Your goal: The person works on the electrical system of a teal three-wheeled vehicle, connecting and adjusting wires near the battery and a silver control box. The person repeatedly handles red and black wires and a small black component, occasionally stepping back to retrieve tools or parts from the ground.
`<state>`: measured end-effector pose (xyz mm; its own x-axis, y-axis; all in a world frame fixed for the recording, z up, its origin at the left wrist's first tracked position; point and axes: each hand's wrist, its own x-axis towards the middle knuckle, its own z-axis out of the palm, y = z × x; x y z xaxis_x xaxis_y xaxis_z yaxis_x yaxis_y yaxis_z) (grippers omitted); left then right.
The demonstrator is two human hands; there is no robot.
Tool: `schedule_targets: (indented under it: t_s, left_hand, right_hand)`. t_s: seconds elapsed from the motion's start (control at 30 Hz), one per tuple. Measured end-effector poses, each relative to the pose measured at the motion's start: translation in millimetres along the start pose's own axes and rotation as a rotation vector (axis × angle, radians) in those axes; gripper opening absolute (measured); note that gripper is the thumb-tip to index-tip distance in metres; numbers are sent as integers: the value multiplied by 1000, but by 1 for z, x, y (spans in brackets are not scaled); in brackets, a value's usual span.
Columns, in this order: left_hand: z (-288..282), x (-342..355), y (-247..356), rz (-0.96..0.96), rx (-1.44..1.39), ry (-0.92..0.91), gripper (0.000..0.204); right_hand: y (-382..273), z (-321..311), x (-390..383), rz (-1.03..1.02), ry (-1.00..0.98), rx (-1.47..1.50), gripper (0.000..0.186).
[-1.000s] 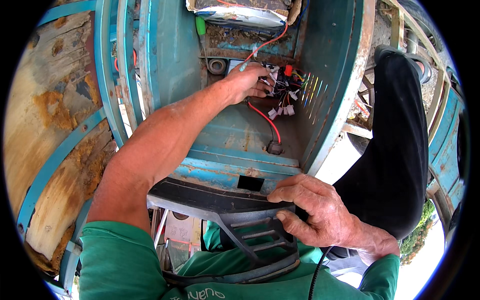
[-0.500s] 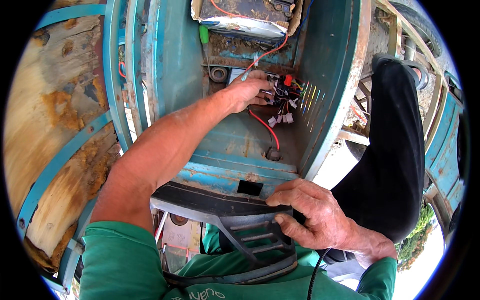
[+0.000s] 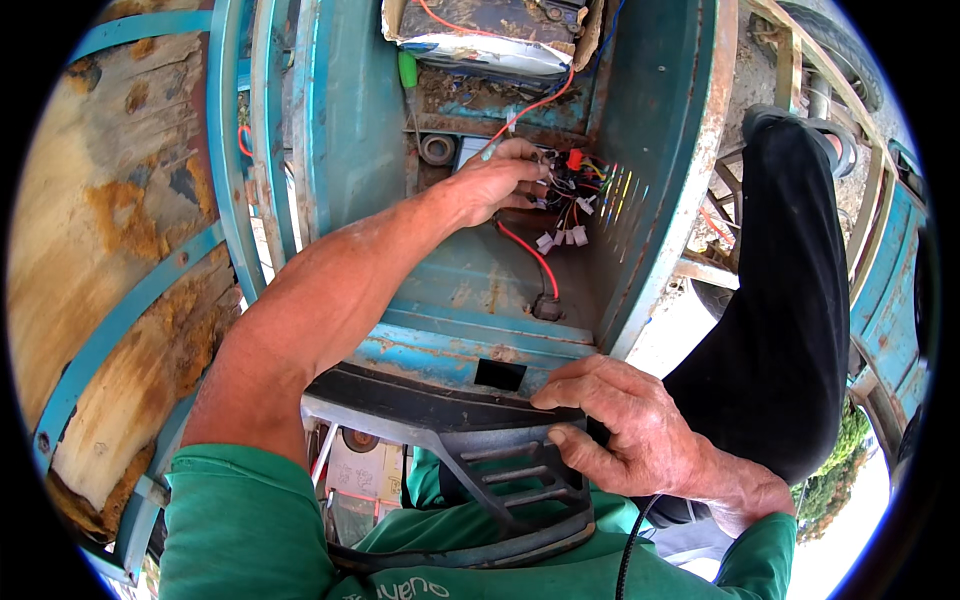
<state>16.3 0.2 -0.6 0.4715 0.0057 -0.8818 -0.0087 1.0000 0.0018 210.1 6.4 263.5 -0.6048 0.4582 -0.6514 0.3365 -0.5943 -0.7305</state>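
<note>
Inside the teal metal box, my left hand reaches to the left side of a wiring bundle. Its fingers are closed on the wires and dark connectors, and the hand covers part of them. Several white plug connectors dangle below, and a red piece sits at the top of the bundle. Close to the box's front edge, my right hand has thumb and forefinger apart. Its fingertips rest at the edge of a black plastic slatted panel, and nothing shows in its grasp.
A battery-like block in a torn carton stands at the box's far end. Beside it hangs a green-handled tool. A thick red cable runs to the box floor. The slotted right wall and teal bars flank the space.
Both hands stay nearly in place. The fingers of my left hand shift slightly at the wiring, and the red piece tilts a little.
</note>
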Motion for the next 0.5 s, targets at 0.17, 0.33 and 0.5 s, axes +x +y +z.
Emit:
schedule_targets:
  t_s: [0.17, 0.33, 0.5]
  left_hand:
    - [1, 0, 2, 0, 19, 21, 18]
    - [3, 0, 2, 2, 72, 61, 17]
    - [8, -1, 1, -11, 56, 141, 17]
  right_hand:
    - [0, -2, 3, -7, 4, -2, 29]
    - [1, 0, 2, -10, 15, 5, 28]
    - [-2, -3, 4, 4, 7, -4, 28]
